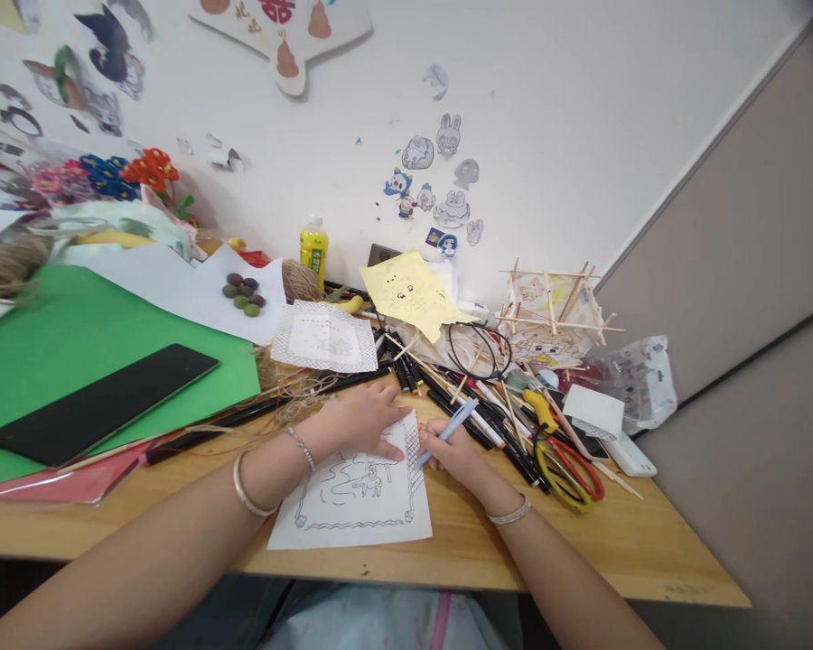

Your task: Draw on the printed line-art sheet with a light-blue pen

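A white sheet with a line drawing and a patterned border (352, 506) lies on the wooden table (650, 551) in front of me. My left hand (362, 422) rests flat on its upper part, fingers stretched out. My right hand (455, 456) is closed round a light blue pen (448, 431), whose tip touches the sheet's right border. Bracelets show on both wrists.
A heap of black markers and wooden sticks (474, 397) lies just behind my hands, with red and yellow scissors (569, 474) to the right. A green sheet with a black slab (101, 402) covers the left. Farther back are a yellow drawing (410, 293), a stick frame (556, 307) and a yellow bottle (313, 248).
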A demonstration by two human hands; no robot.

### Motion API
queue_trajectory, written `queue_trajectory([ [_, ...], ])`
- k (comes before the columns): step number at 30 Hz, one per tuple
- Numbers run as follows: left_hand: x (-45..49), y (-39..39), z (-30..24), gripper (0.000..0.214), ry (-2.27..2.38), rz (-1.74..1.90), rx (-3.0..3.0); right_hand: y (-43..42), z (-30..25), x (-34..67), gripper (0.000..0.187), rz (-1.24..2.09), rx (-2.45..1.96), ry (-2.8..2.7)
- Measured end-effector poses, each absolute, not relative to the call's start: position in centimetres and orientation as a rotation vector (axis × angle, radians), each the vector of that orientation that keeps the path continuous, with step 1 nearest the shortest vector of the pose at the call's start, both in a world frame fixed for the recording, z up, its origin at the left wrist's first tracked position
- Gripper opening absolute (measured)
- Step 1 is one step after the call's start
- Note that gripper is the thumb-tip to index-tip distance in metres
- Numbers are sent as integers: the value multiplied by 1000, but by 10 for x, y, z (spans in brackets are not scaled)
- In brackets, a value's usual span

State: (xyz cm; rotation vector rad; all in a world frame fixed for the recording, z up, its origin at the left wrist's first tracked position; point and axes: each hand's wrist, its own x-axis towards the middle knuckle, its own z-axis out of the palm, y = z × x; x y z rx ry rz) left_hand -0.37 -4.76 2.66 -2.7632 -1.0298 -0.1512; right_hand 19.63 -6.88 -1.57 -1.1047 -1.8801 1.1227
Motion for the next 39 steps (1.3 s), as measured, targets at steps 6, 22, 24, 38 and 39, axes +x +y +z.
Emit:
queue_trajectory([
  [6, -4, -47, 25, 68, -1027, -141, -2759, -69, -14, 196, 28, 1152, -1097, -1898],
  [22, -6, -47, 28, 67, -1084, -114, -2756, -69, -16, 194, 31, 1115, -1085, -1865],
  [24, -7, -47, 29, 67, -1089, -120, -2770, -70, -16, 194, 32, 1094, -1083, -1879],
  [38, -7, -46, 29, 68, -1089, -118, -2772, -72, -14, 193, 31, 1149, -1058, -1913],
  [39, -7, -45, 29, 68, -1092, -119, -2777, -72, -14, 193, 31, 1144, -1060, -1915],
])
